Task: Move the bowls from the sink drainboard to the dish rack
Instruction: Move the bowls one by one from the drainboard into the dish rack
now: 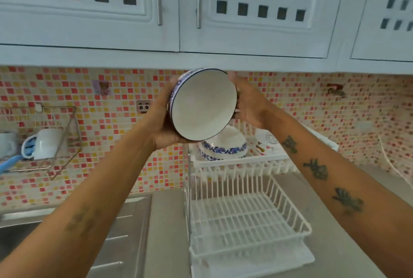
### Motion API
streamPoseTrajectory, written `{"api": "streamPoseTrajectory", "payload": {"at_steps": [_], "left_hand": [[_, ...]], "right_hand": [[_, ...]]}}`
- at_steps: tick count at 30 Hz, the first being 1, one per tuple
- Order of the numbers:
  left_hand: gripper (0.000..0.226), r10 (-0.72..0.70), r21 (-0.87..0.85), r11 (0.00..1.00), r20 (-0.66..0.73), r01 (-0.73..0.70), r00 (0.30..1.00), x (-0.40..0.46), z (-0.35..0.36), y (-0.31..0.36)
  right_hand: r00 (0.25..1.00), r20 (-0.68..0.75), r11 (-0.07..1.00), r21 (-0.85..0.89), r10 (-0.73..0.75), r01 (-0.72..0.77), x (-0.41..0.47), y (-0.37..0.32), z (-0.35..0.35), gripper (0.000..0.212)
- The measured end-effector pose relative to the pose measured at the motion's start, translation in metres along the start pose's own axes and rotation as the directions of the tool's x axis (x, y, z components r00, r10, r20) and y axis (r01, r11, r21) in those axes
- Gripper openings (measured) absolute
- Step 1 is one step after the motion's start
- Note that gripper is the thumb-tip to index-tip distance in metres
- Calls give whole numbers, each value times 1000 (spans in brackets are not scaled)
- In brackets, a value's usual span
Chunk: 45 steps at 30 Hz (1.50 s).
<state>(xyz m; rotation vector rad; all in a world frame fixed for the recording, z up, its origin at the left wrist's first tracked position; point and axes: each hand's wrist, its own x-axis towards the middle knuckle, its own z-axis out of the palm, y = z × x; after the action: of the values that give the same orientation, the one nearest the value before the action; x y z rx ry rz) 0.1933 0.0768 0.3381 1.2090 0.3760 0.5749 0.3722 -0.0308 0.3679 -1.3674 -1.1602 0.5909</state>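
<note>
A white bowl with a blue patterned outside is held up in the air, tipped on its side with its inside facing me. My left hand cups its left and lower rim, and my right hand grips its right rim. Directly below it, more blue-and-white bowls lie stacked in the upper tier of the white dish rack. The rack's lower tier holds nothing. The steel drainboard lies at the lower left, partly hidden by my left forearm.
White wall cabinets hang close above the raised bowl. A wire wall shelf with a white mug is at the left. A plate stands in the upper tier behind my right arm. The sink basin is at far left.
</note>
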Motion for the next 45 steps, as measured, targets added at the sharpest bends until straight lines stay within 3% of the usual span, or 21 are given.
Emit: {"api": "streamPoseTrajectory", "payload": {"at_steps": [2,6,9,13,17,19,22,24,27,35,45], "left_hand": [[51,46,107,993,-34,-42,998,10,23,0],[37,173,356,925,-86,-132,981,31,52,-9],[28,300,441,873,-154,-206,941,48,58,-22],[58,445,592,749,-117,-298,888,72,56,-43],[69,573,779,548,-83,-305,815,88,56,-59],[85,564,823,503,-80,-265,822,95,55,-65],[102,534,881,434,-81,-191,842,107,47,-75],[108,530,889,424,-92,-170,843,109,45,-80],[112,524,894,420,-101,-153,845,112,43,-81],[106,447,870,477,-115,-128,887,113,42,-86],[119,398,937,347,-99,-50,912,111,44,-89]], "right_hand": [[1000,-20,1000,-7,-5,5,2,-1,-17,42],[995,-99,999,-33,30,-33,13,12,-38,51],[988,-136,995,-58,73,-82,20,24,-42,39],[986,-149,988,-128,71,-90,31,42,-46,40],[992,-103,975,-199,79,-98,41,59,-46,64],[984,-143,970,-200,111,-138,47,67,-47,68],[983,-170,975,-199,69,-103,50,79,-46,27],[983,-175,983,-163,60,-89,51,90,-46,17],[986,-157,989,-122,63,-83,50,98,-44,20],[990,-106,970,-215,91,-113,56,106,-45,23],[986,-97,940,-301,137,-160,62,116,-45,25]]}}
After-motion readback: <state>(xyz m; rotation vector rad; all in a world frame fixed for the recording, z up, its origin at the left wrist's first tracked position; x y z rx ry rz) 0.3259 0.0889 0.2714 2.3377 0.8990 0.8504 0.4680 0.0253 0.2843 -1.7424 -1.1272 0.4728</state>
